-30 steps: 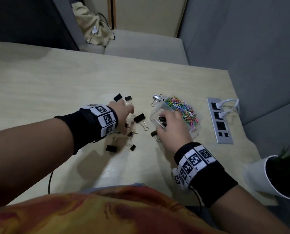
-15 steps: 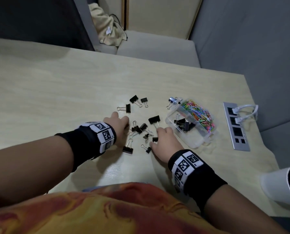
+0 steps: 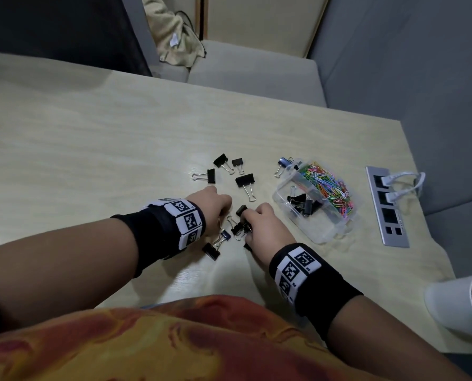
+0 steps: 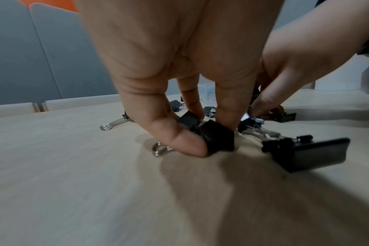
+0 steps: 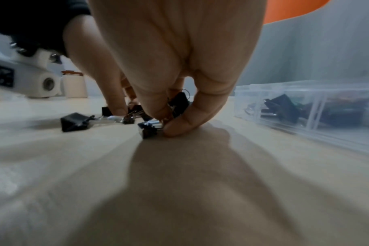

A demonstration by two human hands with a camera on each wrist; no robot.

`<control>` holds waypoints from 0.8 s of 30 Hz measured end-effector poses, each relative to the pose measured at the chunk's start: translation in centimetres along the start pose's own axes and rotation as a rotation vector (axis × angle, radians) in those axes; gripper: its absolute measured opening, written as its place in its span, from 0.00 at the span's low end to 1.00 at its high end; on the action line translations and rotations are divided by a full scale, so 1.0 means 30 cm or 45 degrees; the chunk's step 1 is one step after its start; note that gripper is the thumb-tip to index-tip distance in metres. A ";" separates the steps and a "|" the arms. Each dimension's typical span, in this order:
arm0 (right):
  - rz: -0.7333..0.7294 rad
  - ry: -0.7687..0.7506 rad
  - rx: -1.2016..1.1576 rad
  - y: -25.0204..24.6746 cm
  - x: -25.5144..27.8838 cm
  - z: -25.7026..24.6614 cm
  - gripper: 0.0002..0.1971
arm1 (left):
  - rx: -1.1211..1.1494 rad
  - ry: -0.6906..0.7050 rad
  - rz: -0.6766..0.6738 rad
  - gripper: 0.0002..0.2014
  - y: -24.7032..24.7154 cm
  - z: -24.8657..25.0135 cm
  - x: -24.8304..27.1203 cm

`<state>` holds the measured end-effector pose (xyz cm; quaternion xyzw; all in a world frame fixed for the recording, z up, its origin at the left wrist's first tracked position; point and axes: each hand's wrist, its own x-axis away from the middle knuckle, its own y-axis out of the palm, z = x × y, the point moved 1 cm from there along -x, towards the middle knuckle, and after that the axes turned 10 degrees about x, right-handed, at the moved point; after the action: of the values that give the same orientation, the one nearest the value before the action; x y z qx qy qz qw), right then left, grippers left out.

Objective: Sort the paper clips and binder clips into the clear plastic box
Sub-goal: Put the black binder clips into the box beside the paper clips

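My left hand (image 4: 179, 66) pinches a black binder clip (image 4: 218, 138) between the thumb and two fingers, and the clip rests on the table (image 3: 92, 160). A second small black clip touches the same fingertips just behind it. My right hand (image 5: 175, 58) is curled around some small binder clips; its thumb and fingers press one small clip (image 5: 148, 129) at the table surface, and I hold more wire handles higher between the fingers, but I cannot tell how many. Both hands meet over the near cluster of clips (image 3: 223, 237), almost touching each other. One bigger clip (image 4: 310, 154) lies just beside my left hand, on its side. Farther from me, four more black clips (image 3: 229, 171) lie loose on the table. To the right stands the clear plastic box (image 3: 315, 199), with black binder clips in the near compartment and colored paper clips (image 3: 328, 185) in the far one. One more clip (image 3: 282, 166) lies touching the far corner of the box. Beyond it, a power strip (image 3: 388, 210) is set in the table.
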<state>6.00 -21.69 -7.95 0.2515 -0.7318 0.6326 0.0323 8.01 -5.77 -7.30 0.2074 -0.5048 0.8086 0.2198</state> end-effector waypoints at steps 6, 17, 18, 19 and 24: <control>0.071 0.115 -0.245 -0.059 0.013 0.055 0.14 | 0.025 0.040 0.096 0.20 -0.021 0.017 -0.018; 0.507 0.342 -0.745 -0.195 0.083 0.253 0.13 | 0.242 0.323 0.323 0.19 -0.112 0.315 -0.095; 0.562 0.383 -0.718 -0.201 0.085 0.276 0.14 | 0.276 0.364 0.361 0.20 -0.109 0.347 -0.103; 0.590 0.428 -0.678 -0.206 0.086 0.296 0.14 | 0.311 0.406 0.389 0.20 -0.105 0.376 -0.110; 0.299 0.540 -0.435 -0.202 0.086 0.359 0.17 | 0.267 0.466 0.337 0.19 -0.064 0.442 -0.141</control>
<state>9.14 -33.12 -3.63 0.0183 -0.8288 0.5379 0.1528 14.05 -17.65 -2.92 0.0113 -0.3925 0.9025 0.1771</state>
